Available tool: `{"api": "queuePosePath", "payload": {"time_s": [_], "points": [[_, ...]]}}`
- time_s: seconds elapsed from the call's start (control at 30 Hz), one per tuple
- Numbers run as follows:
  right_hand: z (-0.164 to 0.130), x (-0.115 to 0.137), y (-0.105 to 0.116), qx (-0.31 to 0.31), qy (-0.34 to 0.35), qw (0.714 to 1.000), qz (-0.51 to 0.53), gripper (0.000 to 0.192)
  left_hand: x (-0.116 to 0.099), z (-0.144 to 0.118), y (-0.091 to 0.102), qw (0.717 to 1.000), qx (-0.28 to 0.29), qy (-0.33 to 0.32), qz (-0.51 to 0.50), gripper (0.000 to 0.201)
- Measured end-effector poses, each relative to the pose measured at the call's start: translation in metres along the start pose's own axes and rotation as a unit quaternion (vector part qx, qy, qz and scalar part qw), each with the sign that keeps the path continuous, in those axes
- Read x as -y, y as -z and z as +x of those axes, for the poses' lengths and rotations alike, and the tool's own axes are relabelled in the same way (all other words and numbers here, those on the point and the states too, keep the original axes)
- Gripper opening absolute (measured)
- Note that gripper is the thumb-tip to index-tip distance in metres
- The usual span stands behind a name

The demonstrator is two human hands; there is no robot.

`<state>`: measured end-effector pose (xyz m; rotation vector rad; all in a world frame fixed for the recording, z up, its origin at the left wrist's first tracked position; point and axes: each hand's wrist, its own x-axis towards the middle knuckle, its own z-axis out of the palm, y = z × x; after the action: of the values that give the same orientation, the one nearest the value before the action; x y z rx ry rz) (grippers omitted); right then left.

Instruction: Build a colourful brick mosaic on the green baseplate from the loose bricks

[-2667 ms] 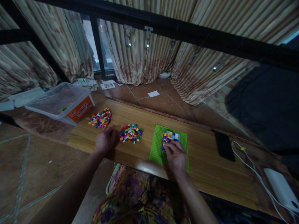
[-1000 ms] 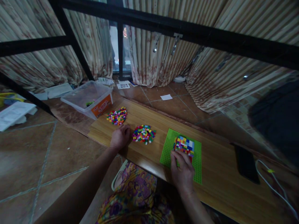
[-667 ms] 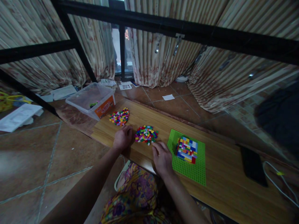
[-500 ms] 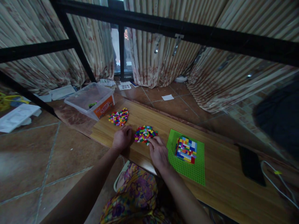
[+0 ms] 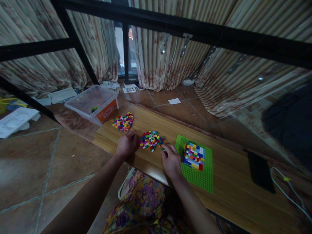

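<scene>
On the wooden board (image 5: 226, 191), two brick piles (image 5: 151, 141) lie left of the baseplate (image 5: 198, 175), phone (image 5: 259, 171) at right.

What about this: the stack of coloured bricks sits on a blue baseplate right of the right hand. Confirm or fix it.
Wrong colour. In the head view the stack of coloured bricks sits on a green baseplate, right of the right hand.

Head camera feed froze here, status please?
Right hand fingertips at nearer multicoloured brick pile. Left hand resting, curled, beside it. Nothing obstructing.
</scene>
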<state>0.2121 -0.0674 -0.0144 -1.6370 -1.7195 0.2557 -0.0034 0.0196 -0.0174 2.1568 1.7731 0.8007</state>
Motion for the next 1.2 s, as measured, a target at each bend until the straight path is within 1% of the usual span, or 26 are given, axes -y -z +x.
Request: {"api": "queuePosePath", "payload": {"time_s": [0.1,0.2,0.33,0.4,0.5,0.6,0.67,0.73,0.9,1.03,1.2], "points": [[-0.003,0.001,0.002,-0.021,-0.023,0.999,0.034,0.029,-0.001,0.000,0.001,1.000,0.004,0.006,0.005,0.026],[-0.008,0.003,0.004,-0.036,-0.031,0.996,0.075,0.027,-0.002,0.000,0.002,1.000,0.005,0.003,0.002,0.027],[-0.019,0.007,0.008,-0.062,-0.060,0.984,0.158,0.023,-0.001,0.001,0.002,1.000,0.001,-0.004,0.008,0.027],[-0.026,0.007,0.013,-0.075,-0.077,0.978,0.180,0.023,-0.001,0.002,0.002,1.000,-0.004,-0.006,0.011,0.027],[-0.038,0.004,0.019,-0.063,-0.070,0.986,0.135,0.023,-0.001,0.002,0.002,1.000,-0.012,-0.003,0.015,0.027],[-0.047,0.001,0.021,-0.035,-0.030,0.997,0.056,0.025,-0.001,0.003,0.002,1.000,-0.015,-0.001,0.018,0.027],[-0.049,-0.001,0.020,-0.026,-0.006,0.999,0.022,0.026,0.000,0.003,0.001,1.000,-0.015,-0.001,0.022,0.027],[-0.048,-0.001,0.019,-0.018,0.004,1.000,0.007,0.025,0.001,0.004,0.000,0.999,-0.017,-0.002,0.027,0.027],[-0.047,0.000,0.026,-0.006,-0.023,1.000,0.016,0.021,0.002,0.004,-0.001,0.999,-0.021,-0.003,0.025,0.026],[-0.048,-0.001,0.032,0.001,-0.047,0.999,-0.004,0.022,0.000,0.003,-0.001,1.000,-0.018,0.005,0.024,0.025],[-0.039,0.001,0.032,0.057,-0.028,0.997,-0.042,0.020,0.001,0.004,0.000,1.000,-0.015,0.000,0.018,0.025]]}}
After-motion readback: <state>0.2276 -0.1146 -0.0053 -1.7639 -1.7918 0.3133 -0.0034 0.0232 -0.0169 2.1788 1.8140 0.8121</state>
